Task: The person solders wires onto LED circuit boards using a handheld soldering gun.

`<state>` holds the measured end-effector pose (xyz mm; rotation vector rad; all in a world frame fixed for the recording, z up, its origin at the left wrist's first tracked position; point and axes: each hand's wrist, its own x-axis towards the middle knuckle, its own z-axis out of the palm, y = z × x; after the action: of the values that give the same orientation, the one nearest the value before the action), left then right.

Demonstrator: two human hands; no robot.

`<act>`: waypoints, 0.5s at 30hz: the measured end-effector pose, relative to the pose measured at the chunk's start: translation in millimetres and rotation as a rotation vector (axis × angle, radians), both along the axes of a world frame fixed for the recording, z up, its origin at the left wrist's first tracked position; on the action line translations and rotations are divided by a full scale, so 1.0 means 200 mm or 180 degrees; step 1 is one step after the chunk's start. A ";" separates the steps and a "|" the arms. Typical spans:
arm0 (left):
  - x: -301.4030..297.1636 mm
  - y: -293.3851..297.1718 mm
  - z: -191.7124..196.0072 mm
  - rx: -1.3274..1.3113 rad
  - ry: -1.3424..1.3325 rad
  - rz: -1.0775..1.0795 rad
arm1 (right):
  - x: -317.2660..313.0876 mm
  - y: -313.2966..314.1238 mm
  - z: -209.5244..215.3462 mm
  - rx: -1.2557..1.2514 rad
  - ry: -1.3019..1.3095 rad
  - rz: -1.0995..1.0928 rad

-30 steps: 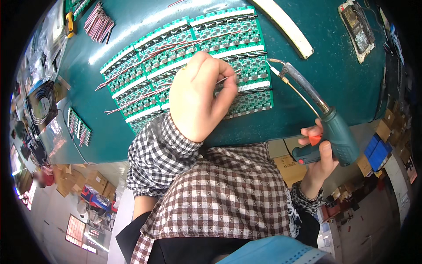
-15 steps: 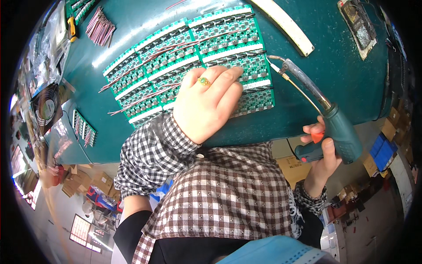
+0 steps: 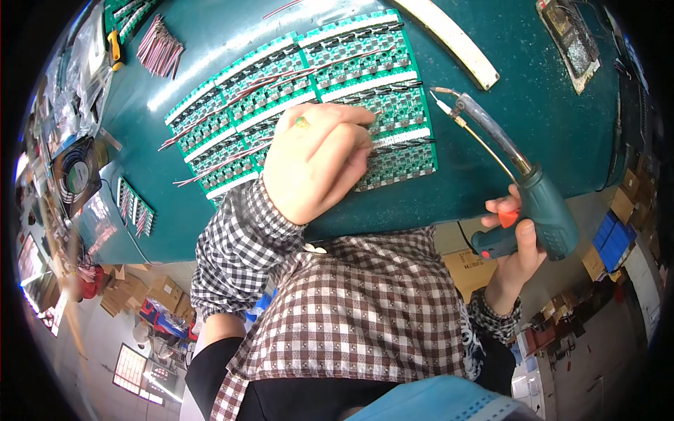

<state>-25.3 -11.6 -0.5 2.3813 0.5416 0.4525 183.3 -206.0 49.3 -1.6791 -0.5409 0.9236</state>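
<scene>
My left hand (image 3: 316, 158) rests over the panels of green circuit boards (image 3: 404, 112), its fingers curled together in a pinch. Whatever they hold is hidden, though a small reddish bit shows by the fingertips. Thin red and white wires (image 3: 221, 165) run across the boards and pass under that hand. At the right, my right hand (image 3: 516, 263) is wrapped round a green soldering gun (image 3: 551, 217) with a red trigger. Its metal tip and thin brass-coloured feed tube (image 3: 484, 149) point up and left, just off the right edge of the boards.
A bundle of wires (image 3: 160, 48) and a yellow-handled tool (image 3: 114, 48) lie at the far left. Nearer sits a small board (image 3: 135, 207) beside a black fan (image 3: 74, 172). A long pale strip (image 3: 449, 42) and a solder-spattered tray (image 3: 570, 45) lie at the far right.
My left hand has shifted slightly left and its fingers have curled in more tightly. My right hand and the soldering gun have hardly moved.
</scene>
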 end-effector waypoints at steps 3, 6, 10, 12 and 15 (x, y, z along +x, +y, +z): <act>-0.01 -0.01 0.00 -0.0089 0.0016 0.0144 | 0.00 0.00 0.00 0.0006 0.0016 -0.0010; 0.02 -0.01 0.04 -0.0059 0.0115 0.0122 | 0.00 0.00 0.00 0.0028 0.0030 0.0020; 0.05 -0.02 0.04 0.0228 0.0222 -0.0042 | 0.00 0.01 0.01 0.0042 0.0029 0.0043; 0.05 -0.02 0.03 0.0276 0.0255 -0.0049 | 0.00 0.01 0.01 0.0039 0.0026 0.0024; 0.06 -0.03 0.02 0.0438 0.0254 -0.0064 | 0.00 0.00 0.01 0.0021 0.0011 0.0007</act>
<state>-13.6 -17.6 2.9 2.5432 0.5371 0.3987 182.8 -205.8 51.4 -1.6711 -0.5431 0.9253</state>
